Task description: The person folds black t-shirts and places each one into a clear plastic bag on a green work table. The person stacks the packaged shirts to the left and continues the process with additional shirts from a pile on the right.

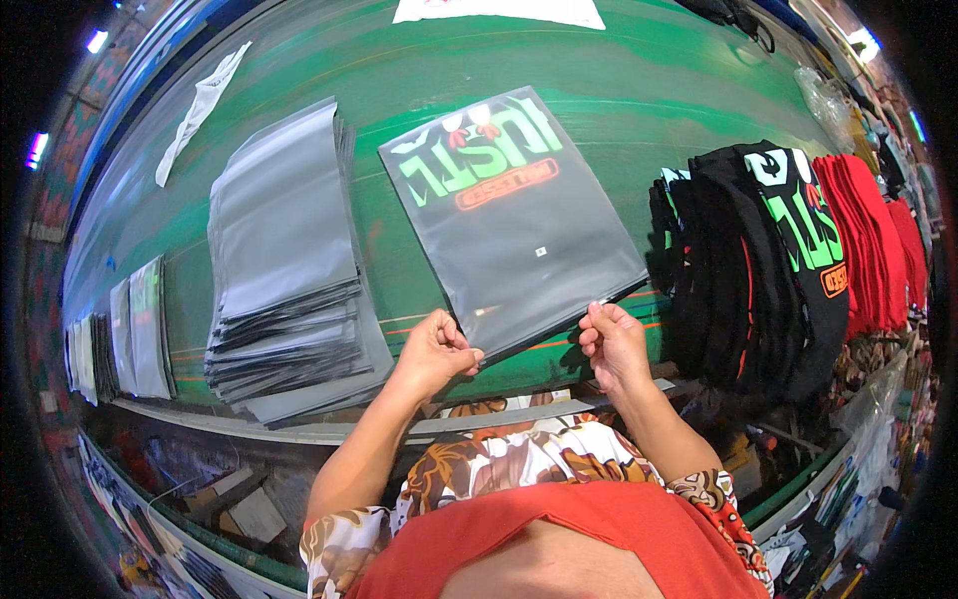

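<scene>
A folded black printed T-shirt lies inside a translucent plastic bag (516, 224) on the green table (599, 75). Its green and orange print shows through at the far end. With my left hand (441, 348) I pinch the bag's near left corner. Thumb and fingers of my right hand (614, 337) grip its near right edge, close to the corner. To the left sits a tall stack of translucent plastic bags (288, 210). At my right stands a pile of folded black T-shirts (756, 262), the top one bearing the same sort of print.
Red folded garments (868, 239) lie beyond the black pile. Bagged shirts (146, 329) rest at the far left. A white cloth strip (202, 112) and a white piece (498, 10) lie farther back. Clear plastic (823, 105) is at the back right. The table's edge (509, 419) runs before me.
</scene>
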Demonstrator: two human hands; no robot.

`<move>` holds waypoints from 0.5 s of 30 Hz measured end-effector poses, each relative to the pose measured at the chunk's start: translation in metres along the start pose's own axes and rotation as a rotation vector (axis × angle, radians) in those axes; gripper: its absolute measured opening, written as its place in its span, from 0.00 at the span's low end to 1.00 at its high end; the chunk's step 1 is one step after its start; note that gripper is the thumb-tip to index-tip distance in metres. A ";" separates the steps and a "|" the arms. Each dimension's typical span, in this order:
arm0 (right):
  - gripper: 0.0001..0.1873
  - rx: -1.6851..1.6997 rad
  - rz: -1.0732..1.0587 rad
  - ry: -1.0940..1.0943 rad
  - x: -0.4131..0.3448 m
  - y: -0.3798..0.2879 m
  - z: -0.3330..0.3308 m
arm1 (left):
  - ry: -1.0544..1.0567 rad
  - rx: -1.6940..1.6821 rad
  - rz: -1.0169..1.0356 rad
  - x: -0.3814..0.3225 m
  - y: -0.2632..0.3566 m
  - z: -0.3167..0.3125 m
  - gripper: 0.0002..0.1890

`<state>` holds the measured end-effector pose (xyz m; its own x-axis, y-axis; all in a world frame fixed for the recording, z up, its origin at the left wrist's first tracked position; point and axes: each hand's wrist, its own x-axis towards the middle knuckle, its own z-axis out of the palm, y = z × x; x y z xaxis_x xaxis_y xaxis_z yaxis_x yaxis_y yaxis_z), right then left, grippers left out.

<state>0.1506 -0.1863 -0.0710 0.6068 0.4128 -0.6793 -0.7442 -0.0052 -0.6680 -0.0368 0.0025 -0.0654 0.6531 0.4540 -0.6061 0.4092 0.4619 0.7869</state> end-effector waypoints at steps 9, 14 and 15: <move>0.09 -0.056 -0.091 0.093 0.017 -0.028 -0.026 | -0.010 0.002 -0.013 -0.001 -0.002 -0.006 0.23; 0.09 -0.046 -0.123 0.126 0.020 -0.028 -0.028 | -0.018 -0.055 -0.036 -0.003 -0.001 -0.007 0.23; 0.09 -0.038 -0.127 0.132 0.020 -0.028 -0.028 | -0.017 -0.083 -0.048 -0.003 0.000 -0.007 0.23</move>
<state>0.1913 -0.2030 -0.0743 0.7286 0.2897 -0.6207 -0.6494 0.0039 -0.7604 -0.0438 0.0065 -0.0647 0.6449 0.4168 -0.6406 0.3865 0.5452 0.7439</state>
